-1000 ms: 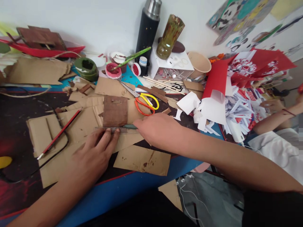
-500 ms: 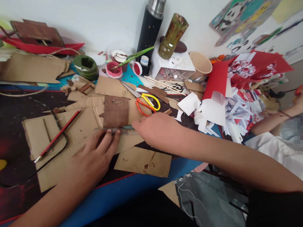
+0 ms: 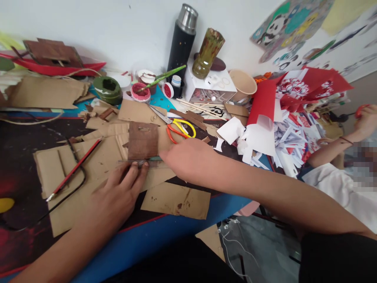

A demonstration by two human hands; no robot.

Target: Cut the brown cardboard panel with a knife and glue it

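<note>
You are pressing your left hand (image 3: 118,192) flat, its fingertips (image 3: 136,164) bearing down on a thin ruler-like strip (image 3: 141,160) that is lying along the lower edge of a brown painted cardboard square (image 3: 143,140). Your right hand (image 3: 188,159) is resting at the strip's right end with its fingers curled under; whether it is gripping a tool there is hidden. Both are sitting on plain cardboard sheets (image 3: 100,157) spread over the dark table (image 3: 17,165). Just behind the square, scissors (image 3: 179,129) with 2 handles, 1 yellow and 1 orange, are lying flat. A red pencil (image 3: 75,168) is lying to the left. At the far right, another person's arm (image 3: 335,147) is reaching beside cut paper scraps (image 3: 282,141).
</note>
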